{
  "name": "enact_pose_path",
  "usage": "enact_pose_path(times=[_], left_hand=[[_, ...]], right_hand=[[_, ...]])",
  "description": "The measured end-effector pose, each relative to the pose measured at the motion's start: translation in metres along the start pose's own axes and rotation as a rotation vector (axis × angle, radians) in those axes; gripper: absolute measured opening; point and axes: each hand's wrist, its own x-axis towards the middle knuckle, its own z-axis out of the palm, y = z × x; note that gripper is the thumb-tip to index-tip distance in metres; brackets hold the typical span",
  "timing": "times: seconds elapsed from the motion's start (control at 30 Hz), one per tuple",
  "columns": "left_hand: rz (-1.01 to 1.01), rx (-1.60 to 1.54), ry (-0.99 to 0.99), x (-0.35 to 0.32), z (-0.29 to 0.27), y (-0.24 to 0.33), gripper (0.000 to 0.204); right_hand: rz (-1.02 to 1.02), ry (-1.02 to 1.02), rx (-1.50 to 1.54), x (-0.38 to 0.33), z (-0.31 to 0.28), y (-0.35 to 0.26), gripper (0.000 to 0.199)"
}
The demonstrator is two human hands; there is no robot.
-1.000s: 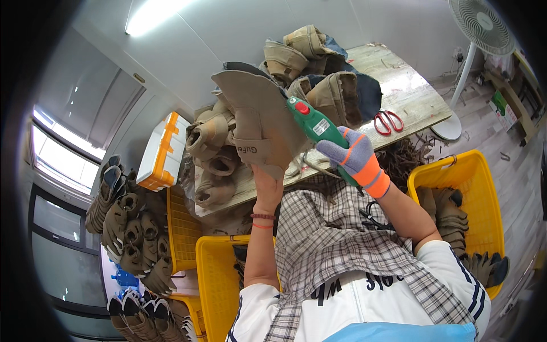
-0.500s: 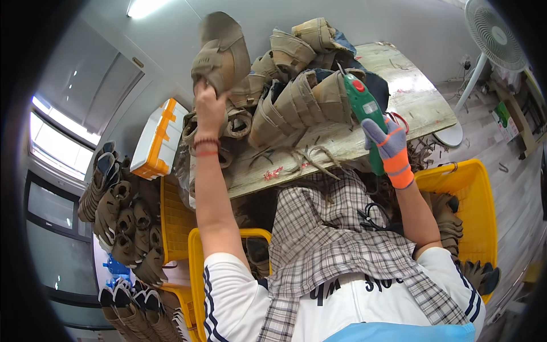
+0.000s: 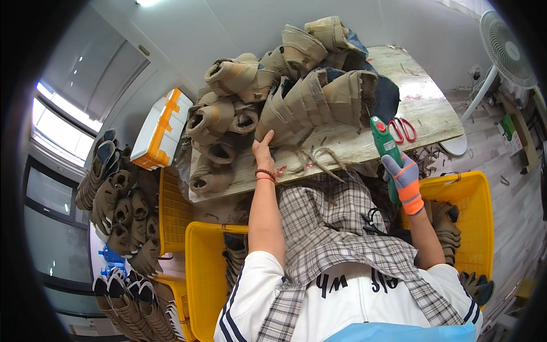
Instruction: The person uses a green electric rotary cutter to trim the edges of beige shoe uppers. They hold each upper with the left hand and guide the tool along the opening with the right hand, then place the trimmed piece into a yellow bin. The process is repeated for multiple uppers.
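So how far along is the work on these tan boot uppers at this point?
Done, by the look of it: tan uppers heaped across the wooden table, thread scraps beside them. In hand: the bare left hand rests on an upper at the heap's front, and the gloved right hand holds a green tool. Left: more uppers in the yellow crate.

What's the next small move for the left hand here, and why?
Probably close the left hand on the nearest tan boot upper and draw it off the pile: its fingers only rest against it, open, while the gloved right hand holds the green tool upright.
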Motion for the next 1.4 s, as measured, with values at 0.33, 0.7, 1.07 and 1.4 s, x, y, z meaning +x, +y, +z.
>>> enact_pose_path(times=[0.33, 0.7, 1.07, 1.4], left_hand=[[-0.021, 0.265, -0.251, -0.092, -0.003, 0.032, 0.031], [-0.099, -0.280, -0.261, -0.186, -0.024, 0.092, 0.030], [0.079, -0.141, -0.171, -0.282, -0.066, 0.183, 0.033], [0.270, -0.258, -0.159, -0.248, -0.033, 0.160, 0.041]], right_hand=[[-0.066, -0.028, -0.329, -0.001, 0.021, 0.019, 0.045], [-0.130, -0.134, -0.497, -0.027, 0.047, 0.025, 0.051], [-0.092, -0.158, -0.389, -0.053, 0.025, 0.016, 0.047], [-0.269, -0.408, -0.276, -0.080, 0.034, -0.040, 0.054]])
